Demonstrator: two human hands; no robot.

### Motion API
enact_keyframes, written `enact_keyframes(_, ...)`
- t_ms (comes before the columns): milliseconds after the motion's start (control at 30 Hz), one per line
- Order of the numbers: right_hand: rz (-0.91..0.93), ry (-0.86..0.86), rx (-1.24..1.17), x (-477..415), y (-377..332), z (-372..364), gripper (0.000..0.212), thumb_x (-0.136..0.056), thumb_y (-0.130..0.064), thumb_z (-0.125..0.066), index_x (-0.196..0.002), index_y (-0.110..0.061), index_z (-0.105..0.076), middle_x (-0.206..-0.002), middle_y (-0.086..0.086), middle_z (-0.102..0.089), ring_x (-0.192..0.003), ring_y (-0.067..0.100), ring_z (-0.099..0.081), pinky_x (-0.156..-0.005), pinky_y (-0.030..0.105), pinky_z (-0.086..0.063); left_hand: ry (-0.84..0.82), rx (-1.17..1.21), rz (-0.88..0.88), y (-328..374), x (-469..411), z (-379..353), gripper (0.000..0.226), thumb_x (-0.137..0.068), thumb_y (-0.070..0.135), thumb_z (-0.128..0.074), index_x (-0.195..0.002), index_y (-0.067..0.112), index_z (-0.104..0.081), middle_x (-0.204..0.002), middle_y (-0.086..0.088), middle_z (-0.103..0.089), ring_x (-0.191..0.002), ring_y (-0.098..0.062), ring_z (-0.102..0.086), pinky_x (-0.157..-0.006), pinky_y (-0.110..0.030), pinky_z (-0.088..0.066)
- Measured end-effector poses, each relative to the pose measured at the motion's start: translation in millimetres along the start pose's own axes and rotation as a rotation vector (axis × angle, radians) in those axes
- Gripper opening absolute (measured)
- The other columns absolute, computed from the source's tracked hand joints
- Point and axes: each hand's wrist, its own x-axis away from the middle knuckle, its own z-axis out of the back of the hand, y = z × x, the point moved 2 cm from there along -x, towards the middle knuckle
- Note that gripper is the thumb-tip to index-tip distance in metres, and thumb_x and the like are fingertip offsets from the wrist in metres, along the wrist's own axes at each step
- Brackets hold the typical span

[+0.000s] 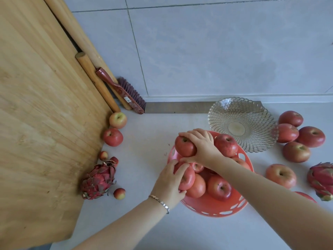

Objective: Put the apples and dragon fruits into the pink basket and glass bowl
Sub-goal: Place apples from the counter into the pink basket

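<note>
The pink basket (214,207) sits at the centre of the counter with several red apples in it. My right hand (201,145) grips a red apple (184,147) over the basket's far left rim. My left hand (169,183) holds another apple (187,178) at the basket's near left edge. The glass bowl (241,123) stands behind the basket with nothing in it. Loose apples (295,138) lie in a cluster at the right, and one dragon fruit (321,179) is at the right edge. A second dragon fruit (98,180) lies at the left.
A large wooden board (39,123) leans along the left, with rolling pins (97,82) and a red brush (122,92) beside it. Apples (113,137) and smaller fruits (119,193) lie along the board's edge. A tiled wall (216,51) is behind the counter.
</note>
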Motion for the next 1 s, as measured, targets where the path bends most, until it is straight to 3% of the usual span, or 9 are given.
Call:
enact_keyframes(133, 0.098, -0.135, 0.194, -6, 4, -8, 0.087, -0.063, -0.073, -0.041, -0.139, -0.03, -0.036, -0.136, 0.002, -0.045, -0.131, 0.028, -0.033, -0.112, 0.048, -0.011, -0.009, 0.053, 0.071, -4, -1, 5, 0.077, -0.061, 0.016, -0.077, -0.128, 0.023, -0.038, -0.131, -0.005, -0.046, -0.117, -0.023, -0.051, -0.092, -0.029, -0.048)
enact_keyframes(267, 0.2, -0.167, 0.271, 1, 13, -6, 0.07, -0.078, -0.064, -0.029, -0.139, -0.029, -0.039, -0.137, 0.004, -0.048, -0.131, 0.029, -0.038, -0.112, 0.051, -0.011, 0.015, -0.073, 0.049, -8, -1, 4, 0.086, -0.047, 0.026, -0.084, -0.117, 0.026, -0.035, -0.121, -0.004, -0.058, -0.107, -0.026, -0.062, -0.095, -0.04, -0.045)
enact_keyframes(367, 0.22, -0.221, 0.309, 1, 15, 0, 0.07, -0.079, -0.063, -0.022, -0.141, -0.032, -0.033, -0.142, 0.0, -0.043, -0.134, 0.025, -0.035, -0.113, 0.047, -0.01, 0.039, -0.146, 0.086, -6, -1, 4, 0.089, -0.043, 0.036, -0.085, -0.116, 0.028, -0.035, -0.12, 0.001, -0.06, -0.116, -0.015, -0.058, -0.109, -0.058, -0.02)
enact_keyframes(467, 0.2, -0.274, 0.372, 0, 12, 0, 0.074, -0.078, -0.065, -0.016, -0.143, -0.031, -0.027, -0.146, -0.001, -0.04, -0.135, 0.023, -0.035, -0.112, 0.049, -0.01, -0.064, -0.063, 0.233, -1, -3, 9, 0.084, -0.061, 0.04, -0.078, -0.132, 0.027, -0.037, -0.137, 0.009, -0.044, -0.132, -0.005, -0.038, -0.118, -0.051, 0.004)
enact_keyframes(533, 0.186, -0.27, 0.38, 5, 9, -6, 0.071, -0.084, -0.066, -0.016, -0.141, -0.028, -0.032, -0.139, 0.002, -0.048, -0.127, 0.026, -0.047, -0.109, 0.056, -0.019, -0.1, -0.095, 0.249, 2, -6, 12, 0.082, -0.065, 0.042, -0.075, -0.135, 0.024, -0.036, -0.139, 0.009, -0.041, -0.135, -0.004, -0.034, -0.118, -0.046, 0.008)
enact_keyframes(667, 0.082, -0.219, 0.409, 12, 3, -10, 0.066, -0.09, -0.061, -0.003, -0.135, -0.025, -0.035, -0.131, 0.003, -0.057, -0.12, 0.038, -0.051, -0.1, 0.059, -0.033, -0.185, -0.161, 0.223, 0, -8, 12, 0.084, -0.07, 0.046, -0.069, -0.139, 0.02, -0.03, -0.141, 0.004, -0.041, -0.134, -0.012, -0.036, -0.12, -0.043, -0.004)
enact_keyframes(767, 0.076, -0.255, 0.397, 11, -2, -7, 0.077, -0.082, -0.068, -0.004, -0.145, -0.029, -0.023, -0.149, -0.001, -0.035, -0.139, 0.034, -0.025, -0.114, 0.049, -0.015, -0.092, -0.2, 0.089, -6, -6, 8, 0.082, -0.066, 0.058, -0.06, -0.132, 0.02, -0.03, -0.133, -0.004, -0.053, -0.124, -0.024, -0.051, -0.11, -0.045, -0.027)
enact_keyframes(867, 0.021, -0.274, 0.306, 6, -9, 2, 0.063, -0.088, -0.06, -0.024, -0.145, -0.034, -0.017, -0.154, -0.007, -0.023, -0.143, 0.025, -0.01, -0.115, 0.045, -0.005, -0.049, -0.052, 0.088, -12, -11, 24, 0.075, -0.067, 0.065, -0.04, -0.122, 0.015, -0.05, -0.12, -0.002, -0.06, -0.114, -0.023, -0.054, -0.1, -0.037, -0.039)
enact_keyframes(1000, -0.034, -0.2, 0.127, -9, -36, 19, 0.043, -0.091, -0.035, -0.049, -0.133, -0.024, -0.046, -0.135, 0.001, -0.049, -0.126, 0.022, -0.042, -0.105, 0.036, -0.032, 0.186, -0.013, 0.221, -60, -23, 66, 0.052, -0.077, 0.046, -0.045, -0.105, 0.006, -0.064, -0.104, -0.012, -0.067, -0.098, -0.03, -0.063, -0.087, -0.037, -0.048)
